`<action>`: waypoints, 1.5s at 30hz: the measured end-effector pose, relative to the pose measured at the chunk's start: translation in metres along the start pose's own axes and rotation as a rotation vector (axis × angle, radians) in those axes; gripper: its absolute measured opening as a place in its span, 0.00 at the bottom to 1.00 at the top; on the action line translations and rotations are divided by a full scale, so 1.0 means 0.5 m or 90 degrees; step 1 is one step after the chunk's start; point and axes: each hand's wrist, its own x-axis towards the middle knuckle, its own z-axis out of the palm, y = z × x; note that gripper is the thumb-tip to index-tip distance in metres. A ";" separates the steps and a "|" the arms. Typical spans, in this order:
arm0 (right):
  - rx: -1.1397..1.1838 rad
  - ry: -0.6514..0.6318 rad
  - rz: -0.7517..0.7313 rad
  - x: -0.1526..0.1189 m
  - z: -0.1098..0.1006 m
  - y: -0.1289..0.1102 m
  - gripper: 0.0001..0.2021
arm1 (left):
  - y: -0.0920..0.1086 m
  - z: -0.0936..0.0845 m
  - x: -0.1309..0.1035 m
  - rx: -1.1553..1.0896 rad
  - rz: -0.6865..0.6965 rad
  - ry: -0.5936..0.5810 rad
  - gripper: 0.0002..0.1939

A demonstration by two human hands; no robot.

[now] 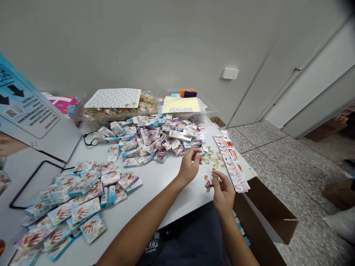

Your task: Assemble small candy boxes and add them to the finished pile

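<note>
My left hand [191, 162] is raised over the white table [152, 184], its fingers curled together beside the pile of opened small boxes [155, 136]; whether anything is between them is too small to tell. My right hand [222, 188], nearer the table's front edge, pinches a small clear packet [211, 176] with a whitish strip and colourful bits. Loose colourful pieces [212, 157] lie on the table just beyond both hands. Closed blue and purple boxes [85, 210] with a hand picture are heaped at the left.
Long sticker sheets [231, 162] lie along the right edge. Clear bins [149, 103] stand by the wall, one holding colourful packets, the other a yellow pad [181, 104]. An open cardboard box [270, 207] sits below at right. A large blue and white box [36, 111] stands at left.
</note>
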 end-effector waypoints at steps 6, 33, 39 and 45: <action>-0.334 -0.010 -0.143 -0.002 -0.024 0.101 0.16 | -0.095 0.064 0.057 0.224 0.017 -0.045 0.17; -0.276 -0.051 0.043 0.009 0.013 0.126 0.16 | -0.095 -0.108 -0.154 0.070 -0.116 -0.167 0.05; -0.040 -0.236 0.136 0.022 0.033 0.084 0.19 | -0.095 -0.102 -0.166 -0.096 -0.195 -0.270 0.08; -0.190 -0.418 -0.004 0.047 0.013 0.037 0.12 | -0.080 -0.117 -0.167 -0.138 -0.180 -0.315 0.14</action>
